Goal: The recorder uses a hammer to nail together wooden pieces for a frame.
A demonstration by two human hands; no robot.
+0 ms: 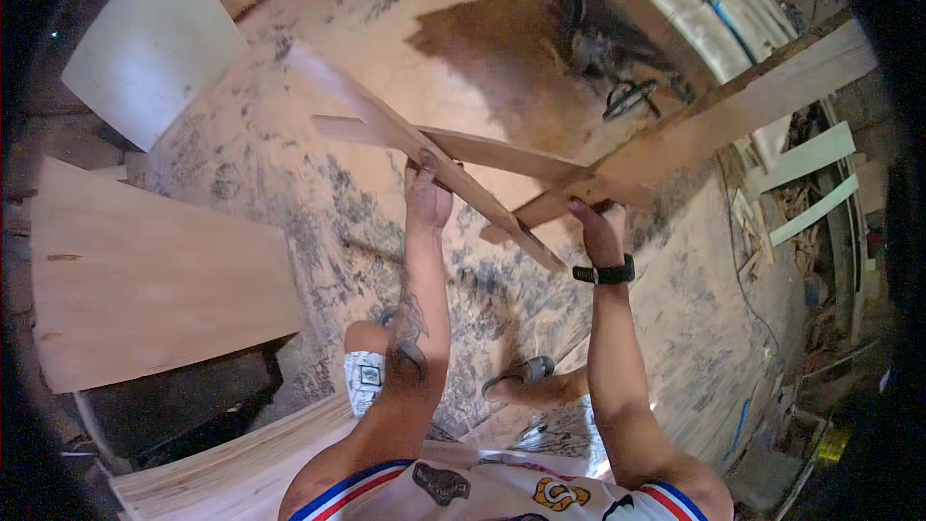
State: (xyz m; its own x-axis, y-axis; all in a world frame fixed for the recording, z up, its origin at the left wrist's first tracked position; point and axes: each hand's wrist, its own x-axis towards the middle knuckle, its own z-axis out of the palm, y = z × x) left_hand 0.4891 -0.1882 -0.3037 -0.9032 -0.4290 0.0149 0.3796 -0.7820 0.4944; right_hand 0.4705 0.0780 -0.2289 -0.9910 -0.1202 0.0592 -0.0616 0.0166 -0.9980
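My left hand [427, 198] is closed around a narrow wooden strip [371, 111], thumb on top, near the middle of its length. That strip slants from the upper left down towards my right wrist. My right hand [602, 232], below a dark wristwatch, grips a longer, wider board [714, 130] near its closer end, with the thumb on its face. The board reaches up to the far right. Another wooden slat [511, 154] lies crosswise behind the strip and meets the board near my right hand; how these pieces touch is unclear. Most of my fingers are hidden underneath.
A pale sheet [154, 48] and a wide wooden panel [164, 275] stand on the left. Sawdust covers the floor [241, 154]. A dark machine or tool with cords [617, 48] sits at the far right. Light offcuts [810, 159] and a thin cable [748, 299] lie to the right.
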